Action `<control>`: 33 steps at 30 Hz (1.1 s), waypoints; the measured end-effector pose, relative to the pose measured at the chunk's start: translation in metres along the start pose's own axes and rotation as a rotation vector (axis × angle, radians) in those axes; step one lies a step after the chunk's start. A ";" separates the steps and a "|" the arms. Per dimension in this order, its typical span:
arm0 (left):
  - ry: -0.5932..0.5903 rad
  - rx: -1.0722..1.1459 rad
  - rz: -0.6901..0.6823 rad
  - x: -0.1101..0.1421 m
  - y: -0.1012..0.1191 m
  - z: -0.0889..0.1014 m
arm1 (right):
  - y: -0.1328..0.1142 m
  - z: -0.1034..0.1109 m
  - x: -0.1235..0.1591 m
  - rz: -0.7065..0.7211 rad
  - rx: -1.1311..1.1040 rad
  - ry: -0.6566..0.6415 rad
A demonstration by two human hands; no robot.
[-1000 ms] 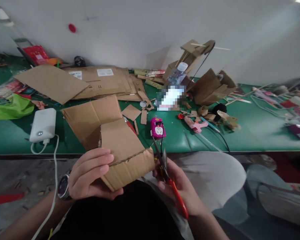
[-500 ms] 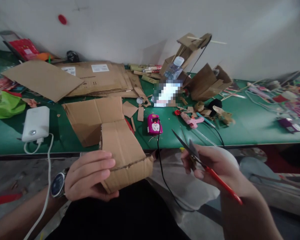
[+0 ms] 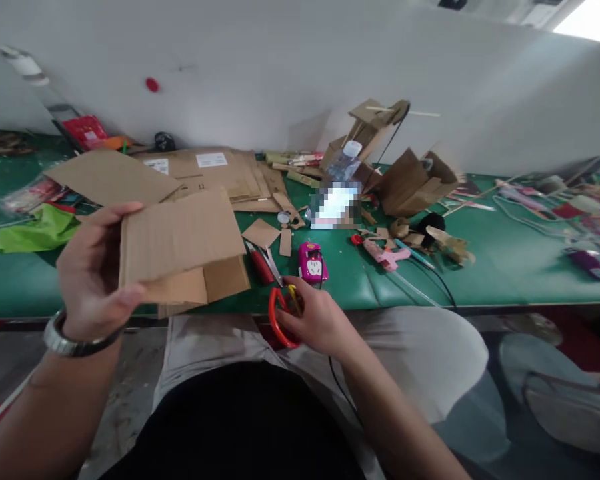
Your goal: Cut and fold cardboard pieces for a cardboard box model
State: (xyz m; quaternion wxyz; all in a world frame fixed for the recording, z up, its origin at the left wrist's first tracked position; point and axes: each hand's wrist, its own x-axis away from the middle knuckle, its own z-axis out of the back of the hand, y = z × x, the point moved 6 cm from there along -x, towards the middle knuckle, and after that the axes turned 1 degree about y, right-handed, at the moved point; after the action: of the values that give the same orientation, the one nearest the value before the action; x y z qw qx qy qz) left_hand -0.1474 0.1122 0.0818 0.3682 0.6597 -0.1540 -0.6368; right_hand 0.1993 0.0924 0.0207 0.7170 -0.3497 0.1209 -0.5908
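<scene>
My left hand [image 3: 93,267] grips a folded piece of cardboard [image 3: 180,233] by its left side, thumb below and fingers behind. The cardboard is raised at the front of the green table, its broad panel facing me and its inner folds showing beneath. My right hand [image 3: 313,313] is closed around the red-handled scissors [image 3: 280,327] at the table's front edge. Their blades point away from me and look slightly parted. A small yellow part shows by the fingers; I cannot tell what it belongs to. Beside the blades lies a red cylindrical object [image 3: 261,267], partly covered by the cardboard.
A magenta power socket [image 3: 312,263] with a black cable stands right of the scissors. Further right lies a pink glue gun [image 3: 385,255]. Flat cardboard sheets [image 3: 240,177], a water bottle [image 3: 347,160] and a cardboard box [image 3: 415,183] are at the back. A green bag [image 3: 37,230] is at left.
My left hand has lifted and turned the cardboard up and to the left. My right hand has brought the scissors leftward to the table edge beside the red object. The white power bank is out of view.
</scene>
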 end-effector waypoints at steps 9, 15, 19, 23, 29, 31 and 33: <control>-0.244 0.245 0.191 -0.048 -0.055 0.023 | -0.053 -0.021 -0.061 0.104 0.362 0.002; -0.289 0.237 0.072 -0.043 -0.070 0.042 | -0.067 -0.030 -0.086 0.173 0.431 0.038; -0.298 0.306 0.118 -0.035 -0.067 0.044 | -0.071 -0.037 -0.094 0.192 0.474 0.050; -0.392 0.368 0.190 -0.034 -0.051 0.039 | -0.068 -0.039 -0.087 0.315 0.394 0.065; -0.192 0.491 0.369 -0.016 -0.030 0.039 | -0.045 -0.043 -0.061 0.297 0.358 -0.033; -0.216 0.449 0.406 -0.009 -0.026 0.033 | -0.036 -0.039 -0.053 0.253 0.391 -0.034; -0.262 0.369 0.423 -0.005 -0.025 0.027 | -0.030 -0.034 -0.049 0.223 0.463 -0.034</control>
State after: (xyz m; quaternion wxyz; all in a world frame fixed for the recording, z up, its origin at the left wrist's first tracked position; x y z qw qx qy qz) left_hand -0.1804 0.1255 0.0707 0.3438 0.5811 -0.4469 -0.5869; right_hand 0.1429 0.1245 0.0034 0.8405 -0.1708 0.0081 -0.5142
